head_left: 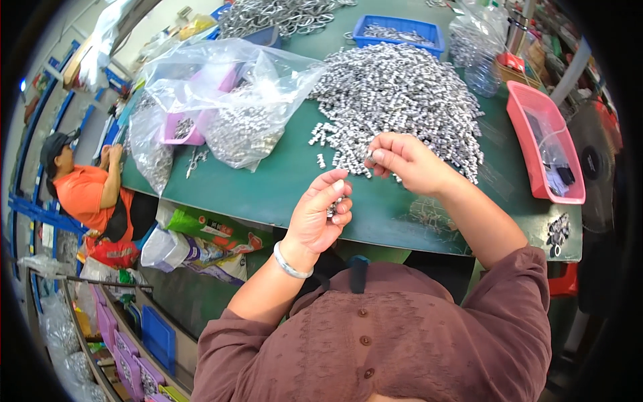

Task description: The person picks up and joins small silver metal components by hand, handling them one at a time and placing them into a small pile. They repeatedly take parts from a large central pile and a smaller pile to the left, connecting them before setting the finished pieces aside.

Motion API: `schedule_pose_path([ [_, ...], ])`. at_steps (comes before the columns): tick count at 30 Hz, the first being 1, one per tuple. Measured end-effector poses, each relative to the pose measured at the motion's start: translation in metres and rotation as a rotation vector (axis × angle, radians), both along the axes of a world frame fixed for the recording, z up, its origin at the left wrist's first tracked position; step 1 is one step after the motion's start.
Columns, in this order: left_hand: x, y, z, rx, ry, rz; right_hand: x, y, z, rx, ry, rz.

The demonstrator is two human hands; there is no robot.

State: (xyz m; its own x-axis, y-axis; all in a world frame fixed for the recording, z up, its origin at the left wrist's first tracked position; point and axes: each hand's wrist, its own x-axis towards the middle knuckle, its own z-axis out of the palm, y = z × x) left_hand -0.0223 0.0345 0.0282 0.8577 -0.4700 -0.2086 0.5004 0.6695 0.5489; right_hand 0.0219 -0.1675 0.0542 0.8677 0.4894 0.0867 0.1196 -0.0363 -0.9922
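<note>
A large heap of small silver metal pieces [402,94] covers the middle of the green table [268,189]. At its near edge my right hand [410,161] is closed, thumb against forefinger, pinching one small metal piece [370,156]. Lower and to the left, my left hand [312,216] is held palm up above the table's front edge. Its fingers curl round several small metal pieces [334,206], partly hidden by the fingers. The hands are apart. One loose piece [321,161] lies between the heap and my left hand.
Left of the heap sits a clear plastic bag [248,127] of metal parts beside a purple bin [194,136]. A blue tray [429,48] stands behind, a pink basket [519,144] at right. A person in orange [84,194] works at the far left.
</note>
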Motion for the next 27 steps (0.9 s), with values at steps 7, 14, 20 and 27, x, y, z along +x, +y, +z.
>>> schedule_pose_path([
  [7, -0.003, -0.003, 0.009, 0.226, -0.152, 0.11, -0.014, 0.023, -0.002, -0.258, -0.59, -0.012],
  [14, 0.001, -0.008, 0.004, 0.14, -0.099, 0.171, -0.02, 0.025, -0.007, -0.025, -0.293, -0.009],
  [20, -0.001, -0.012, 0.001, 0.124, -0.126, 0.186, -0.022, 0.022, -0.011, -0.011, -0.332, -0.024],
  [27, -0.008, -0.016, 0.001, 0.36, -0.44, 0.266, -0.018, 0.022, -0.025, 0.165, -0.016, 0.03],
])
